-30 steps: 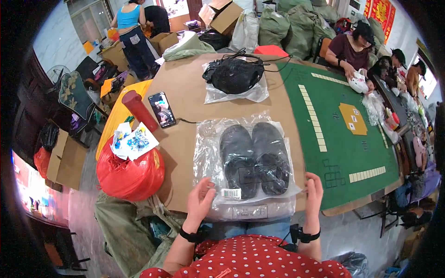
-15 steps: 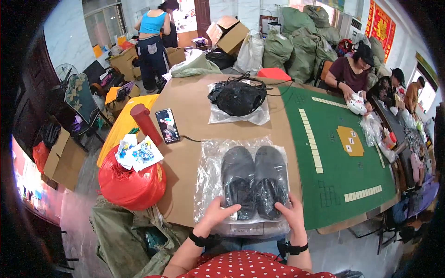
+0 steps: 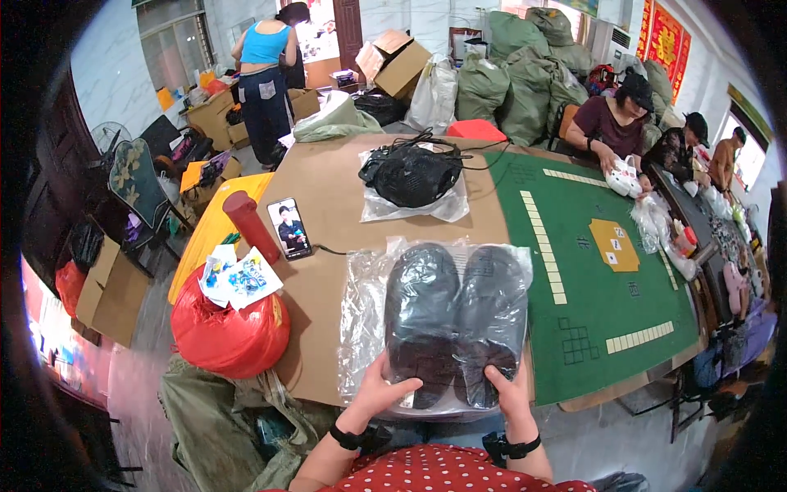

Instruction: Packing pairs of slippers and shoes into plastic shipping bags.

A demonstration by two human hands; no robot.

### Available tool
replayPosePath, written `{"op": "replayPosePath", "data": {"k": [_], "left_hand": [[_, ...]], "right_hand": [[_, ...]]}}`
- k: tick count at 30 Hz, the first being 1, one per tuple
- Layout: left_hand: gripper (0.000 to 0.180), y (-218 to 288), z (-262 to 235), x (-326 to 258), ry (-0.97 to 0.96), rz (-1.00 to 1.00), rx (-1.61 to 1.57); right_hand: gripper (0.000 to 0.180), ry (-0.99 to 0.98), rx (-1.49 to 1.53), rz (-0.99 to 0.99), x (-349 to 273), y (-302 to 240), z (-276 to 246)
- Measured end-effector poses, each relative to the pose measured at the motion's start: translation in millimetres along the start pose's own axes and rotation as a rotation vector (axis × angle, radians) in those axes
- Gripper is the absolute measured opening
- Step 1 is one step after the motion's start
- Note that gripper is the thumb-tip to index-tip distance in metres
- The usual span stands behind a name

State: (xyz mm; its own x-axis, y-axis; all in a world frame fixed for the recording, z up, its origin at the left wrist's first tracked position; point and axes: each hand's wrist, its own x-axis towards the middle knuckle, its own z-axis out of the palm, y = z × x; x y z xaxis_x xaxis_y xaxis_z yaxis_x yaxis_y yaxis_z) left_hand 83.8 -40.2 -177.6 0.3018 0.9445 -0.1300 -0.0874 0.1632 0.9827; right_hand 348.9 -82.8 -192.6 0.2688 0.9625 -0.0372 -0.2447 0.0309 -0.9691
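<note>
A pair of black slippers (image 3: 422, 299) lies side by side inside a clear plastic bag (image 3: 361, 316), in front of me at the near edge of the brown board. My left hand (image 3: 383, 392) grips the bagged pair at its near left corner, thumb on top and the fingers hidden beneath. At the near right corner my right hand (image 3: 510, 390) holds it the same way. The bag seems tilted, its far end raised toward me. Loose, wrinkled plastic spreads out on the left side.
Beyond the bag, a black mesh-like bundle with cords (image 3: 414, 174) lies on clear plastic. A lit phone (image 3: 290, 230), a red cylinder (image 3: 250, 225) and a big red twine roll (image 3: 234, 324) stand left. A green game mat (image 3: 582, 279) covers the right. Co-workers (image 3: 611, 131) sit at far right.
The bagged slippers have come up closer and look larger, with their far end lifted. Both hands keep their hold at the near corners. The phone's picture has changed.
</note>
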Motion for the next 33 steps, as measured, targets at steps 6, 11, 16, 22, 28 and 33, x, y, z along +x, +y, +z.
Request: {"op": "replayPosePath", "data": {"k": [6,11,16,22,28,33], "left_hand": [[0.063,7,-7,-11,0.201,-0.072,0.037],[0.053,4,-24,-6,0.302,-0.026,0.226],[0.063,3,-35,-4,0.383,-0.142,0.621],[0.072,-8,-40,-4,0.38,-0.016,0.723],[0.063,-16,-35,-2,0.486,0.134,0.854],[0.06,-15,-35,-2,0.478,0.065,0.781]], "right_hand": [[0.069,-0.03,-0.009,0.124,6,-17,23],[0.077,-0.087,-0.186,-0.043,24,-4,21],[0.078,-0.035,-0.388,-0.121,28,-3,10],[0.065,-0.085,-0.644,-0.184,16,-24,14],[0.075,-0.225,-0.981,-0.372,11,-30,33],[0.075,-0.251,-1.009,-0.3,9,-31,31]]}}
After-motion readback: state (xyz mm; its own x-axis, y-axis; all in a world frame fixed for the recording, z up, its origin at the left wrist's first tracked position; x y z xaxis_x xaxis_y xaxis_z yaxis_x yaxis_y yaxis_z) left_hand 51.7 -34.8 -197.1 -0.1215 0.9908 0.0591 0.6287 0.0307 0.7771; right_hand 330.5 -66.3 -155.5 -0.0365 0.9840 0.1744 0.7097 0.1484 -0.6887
